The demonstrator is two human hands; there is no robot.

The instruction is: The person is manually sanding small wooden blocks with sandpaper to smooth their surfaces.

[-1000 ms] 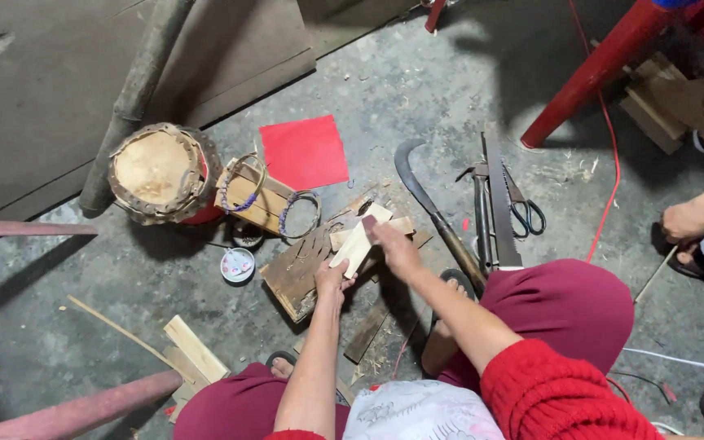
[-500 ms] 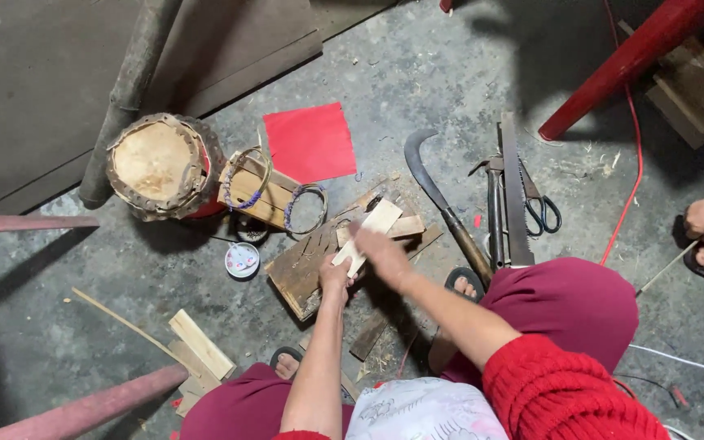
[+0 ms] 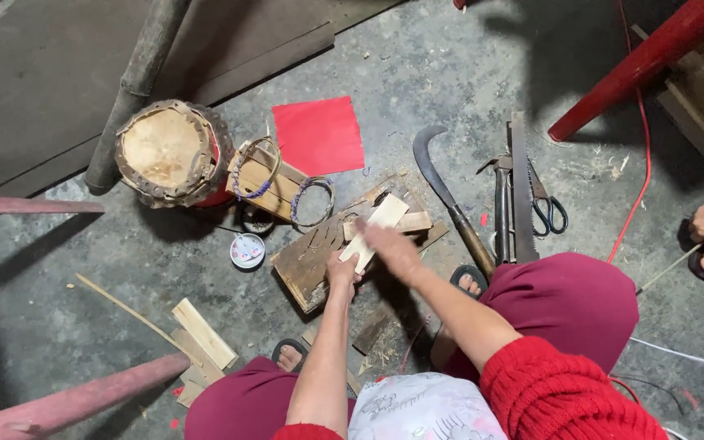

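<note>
Here the left hand [image 3: 341,269] has its grip closed on a pale wood strip [image 3: 375,229] lying on the chopping board [image 3: 311,261], while the blurred right hand [image 3: 391,246], grip unreadable, hovers close above, so a slip could hurt fingers.

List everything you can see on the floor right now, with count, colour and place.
pale flat wood strip: 1, light tan, on the board, held
dark wooden board: 1, brown, floor centre
round hide-topped drum: 1, tan, upper left
red paper square: 1, red, right of the drum
bound cane rings: 2, tan and purple, beside the drum
small round tin lid: 1, white, left of the board
curved sickle knife: 1, dark, right of the board
hand saw: 1, grey, further right
scissors: 1, black, beside the saw
left hand: grips the strip
right hand: blurred, over the strip
</note>
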